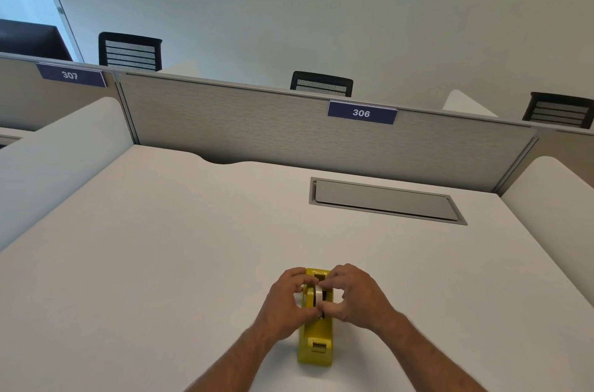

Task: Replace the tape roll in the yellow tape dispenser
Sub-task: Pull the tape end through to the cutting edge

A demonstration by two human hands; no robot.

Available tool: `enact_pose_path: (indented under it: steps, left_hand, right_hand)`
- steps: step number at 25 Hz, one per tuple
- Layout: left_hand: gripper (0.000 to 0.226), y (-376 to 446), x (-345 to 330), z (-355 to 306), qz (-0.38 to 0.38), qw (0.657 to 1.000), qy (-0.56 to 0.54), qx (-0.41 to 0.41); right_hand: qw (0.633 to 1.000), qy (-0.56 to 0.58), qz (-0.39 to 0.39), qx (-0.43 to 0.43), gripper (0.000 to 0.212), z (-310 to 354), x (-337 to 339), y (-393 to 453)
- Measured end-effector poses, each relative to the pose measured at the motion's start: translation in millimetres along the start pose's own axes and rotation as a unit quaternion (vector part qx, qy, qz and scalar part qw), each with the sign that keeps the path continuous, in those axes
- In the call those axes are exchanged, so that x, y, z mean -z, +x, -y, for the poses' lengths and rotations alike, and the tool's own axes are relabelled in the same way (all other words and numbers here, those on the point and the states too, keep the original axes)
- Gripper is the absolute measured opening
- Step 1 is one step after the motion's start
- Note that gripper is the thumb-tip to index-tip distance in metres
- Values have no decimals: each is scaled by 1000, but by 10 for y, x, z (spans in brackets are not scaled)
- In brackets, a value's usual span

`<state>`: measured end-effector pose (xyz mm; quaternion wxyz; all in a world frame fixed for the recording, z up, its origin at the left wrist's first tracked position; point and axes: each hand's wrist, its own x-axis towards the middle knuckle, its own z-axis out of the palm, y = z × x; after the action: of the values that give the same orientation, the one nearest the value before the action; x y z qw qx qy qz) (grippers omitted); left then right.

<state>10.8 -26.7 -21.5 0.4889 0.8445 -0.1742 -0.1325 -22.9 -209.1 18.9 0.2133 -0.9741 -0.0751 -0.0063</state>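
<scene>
Yellow plastic tape dispenser (pixel 315 335) on white desk (pixel 160 247) | left hand (pixel 287 295), right hand (pixel 355 293) pinching clear tape roll (pixel 318 294) in its cradle | risk: uneven pull jams roll.

The tape dispenser (pixel 315 338) looks like yellow plastic with a slightly glossy, smooth surface. The tape roll (pixel 318 294) in it is pale and shiny. The desk (pixel 167 263) is white, matt and smooth. The partition panel (pixel 244 121) looks like grey woven cloth with a metal edge
</scene>
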Motion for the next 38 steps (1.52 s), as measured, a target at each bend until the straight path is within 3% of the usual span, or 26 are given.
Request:
enact_pose_path:
  steps: [10,19,32,35,38]
  left_hand:
    - [52,8,1,34,1,1000,-1,-7]
    - [58,8,11,20,6,1000,3,1]
    - [58,27,20,16,9,1000,7,9]
    - [57,33,6,42,9,1000,6,10]
    - [60,43,-11,61,5,1000,1,10]
  right_hand:
    - [999,39,-23,-12,23,22,3,46]
    - [1000,-15,-1,22,50,50,18,20]
    - [999,40,-5,-19,19,32,17,94]
    - [999,43,-7,-26,23,18,29,97]
    - [999,33,18,-28,41,24,41,79]
